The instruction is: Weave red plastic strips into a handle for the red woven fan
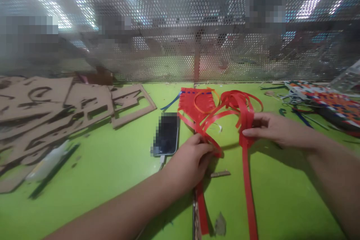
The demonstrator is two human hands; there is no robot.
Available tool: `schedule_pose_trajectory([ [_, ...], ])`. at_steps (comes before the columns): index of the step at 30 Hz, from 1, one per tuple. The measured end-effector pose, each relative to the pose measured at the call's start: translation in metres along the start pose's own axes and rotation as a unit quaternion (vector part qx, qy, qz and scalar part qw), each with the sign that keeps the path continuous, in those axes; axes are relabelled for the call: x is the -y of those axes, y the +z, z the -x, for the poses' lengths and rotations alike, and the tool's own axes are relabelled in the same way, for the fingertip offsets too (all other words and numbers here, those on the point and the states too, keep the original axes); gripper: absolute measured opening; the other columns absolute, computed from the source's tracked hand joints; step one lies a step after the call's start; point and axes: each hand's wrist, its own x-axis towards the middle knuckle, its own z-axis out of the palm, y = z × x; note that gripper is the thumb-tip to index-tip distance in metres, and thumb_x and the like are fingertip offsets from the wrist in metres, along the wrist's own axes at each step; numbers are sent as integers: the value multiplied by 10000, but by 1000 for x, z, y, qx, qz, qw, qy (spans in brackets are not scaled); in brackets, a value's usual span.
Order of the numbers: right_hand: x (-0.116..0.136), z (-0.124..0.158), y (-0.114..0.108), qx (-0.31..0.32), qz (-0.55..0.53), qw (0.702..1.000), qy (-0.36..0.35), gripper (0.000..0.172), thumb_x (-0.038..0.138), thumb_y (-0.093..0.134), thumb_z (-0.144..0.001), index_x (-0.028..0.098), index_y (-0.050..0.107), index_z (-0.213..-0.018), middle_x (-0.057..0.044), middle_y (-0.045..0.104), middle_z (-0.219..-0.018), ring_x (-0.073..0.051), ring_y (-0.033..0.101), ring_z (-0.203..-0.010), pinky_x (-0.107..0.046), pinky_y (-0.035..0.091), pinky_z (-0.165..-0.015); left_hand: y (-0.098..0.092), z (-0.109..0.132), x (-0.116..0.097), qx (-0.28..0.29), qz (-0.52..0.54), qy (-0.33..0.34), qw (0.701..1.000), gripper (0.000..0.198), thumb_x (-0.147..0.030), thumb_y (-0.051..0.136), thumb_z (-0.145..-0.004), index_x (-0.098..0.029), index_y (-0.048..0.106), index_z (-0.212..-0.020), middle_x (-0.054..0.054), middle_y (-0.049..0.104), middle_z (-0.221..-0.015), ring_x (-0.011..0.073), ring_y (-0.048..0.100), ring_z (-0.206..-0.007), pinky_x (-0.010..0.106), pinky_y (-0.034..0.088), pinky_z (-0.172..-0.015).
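My left hand [194,157] is closed on a red ribbon strip [203,213], whose tail hangs down past the fingers toward the front. With thumb and fingers pinched, my right hand [263,129] grips several overlapping red ribbon strips [246,118]; one long end runs straight down from it. Behind the hands lies a heap of looped red ribbon [233,99]. A red woven piece [194,101] with a blue strip along its far edge rests to its left, and a thin orange loop [218,95] lies over it.
A phone [165,135] with a cable plugged in lies left of my hands. Cut cardboard sheets [92,105] are piled at the left, near a glue-like tube [47,163]. A multicoloured woven piece [332,99] lies at the right. A perforated metal screen [168,56] stands behind the green table [112,180].
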Motion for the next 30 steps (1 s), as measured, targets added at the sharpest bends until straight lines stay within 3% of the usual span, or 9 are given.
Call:
schedule_pose_trajectory([
  [3, 1, 9, -4, 22, -34, 998, -40, 294, 414, 939, -788, 256, 841, -1015, -65, 810, -979, -274, 761, -957, -371, 630, -859, 0, -1, -4, -5, -21, -7, 1000, 275, -174, 531, -1035, -185, 796, -1107, 109, 675, -1156, 228, 671, -1013, 384, 588, -954],
  [6, 1, 15, 7, 91, -118, 983, -111, 156, 322, 930, -814, 258, 801, -874, -21, 765, -874, -192, 731, -824, -296, 612, -761, -1, -3, -10, 9, -38, -22, 999, 221, -186, 545, -1019, -177, 766, -1024, 98, 670, -1071, 217, 665, -934, 356, 585, -868],
  [9, 5, 19, 35, 147, -222, 955, -134, 131, 272, 900, -853, 267, 782, -910, -20, 792, -1040, -172, 759, -855, -309, 622, -815, -1, -6, -13, 15, -58, -56, 997, 145, -206, 587, -979, -175, 683, -876, 78, 658, -942, 199, 640, -804, 316, 538, -725],
  [12, 16, 22, 67, 173, -239, 948, -118, 97, 247, 884, -870, 242, 788, -883, -57, 800, -1191, -232, 779, -1054, -388, 611, -969, 0, -8, -13, 17, -58, -77, 995, 99, -227, 661, -899, -195, 588, -840, 45, 626, -838, 194, 598, -718, 305, 470, -636],
  [14, 21, 23, 82, 166, -225, 955, -102, 86, 251, 884, -869, 241, 799, -874, -72, 802, -1245, -265, 760, -1155, -401, 610, -995, -1, -9, -13, 9, -37, -88, 995, 148, -216, 703, -835, -204, 565, -887, 42, 635, -855, 200, 599, -726, 299, 453, -619],
  [17, 22, 21, 93, 114, -175, 973, -95, 140, 288, 862, -892, 264, 835, -1027, -81, 805, -1256, -273, 747, -1194, -404, 613, -1014, -3, -10, -15, -10, 48, -118, 992, 275, -190, 725, -806, -203, 569, -1033, 67, 695, -981, 209, 657, -803, 295, 497, -666],
  [20, 19, 15, 92, 45, -126, 986, -99, 288, 353, 823, -925, 275, 816, -1202, -84, 802, -1254, -277, 767, -1139, -428, 624, -1013, -5, -10, -19, -20, 95, -156, 983, 386, -252, 765, -819, -199, 561, -1142, 78, 722, -1014, 225, 696, -852, 310, 534, -715],
  [24, 17, 9, 81, 7, -61, 997, -56, 317, 365, 771, -956, 276, 786, -1260, -75, 802, -1245, -288, 777, -1097, -428, 652, -940, -7, -7, -21, -23, 71, -173, 982, 507, -293, 765, -850, -211, 528, -1290, 66, 715, -1032, 219, 692, -848, 319, 544, -725],
  [30, 14, 4, 75, 35, -82, 996, 7, 288, 313, 797, -909, 240, 773, -1187, -67, 819, -1128, -273, 794, -958, -421, 659, -866, -4, -4, -13, -18, 28, -116, 993, 277, -279, 728, -903, -217, 612, -1147, 83, 705, -1087, 247, 668, -946, 383, 552, -830],
])
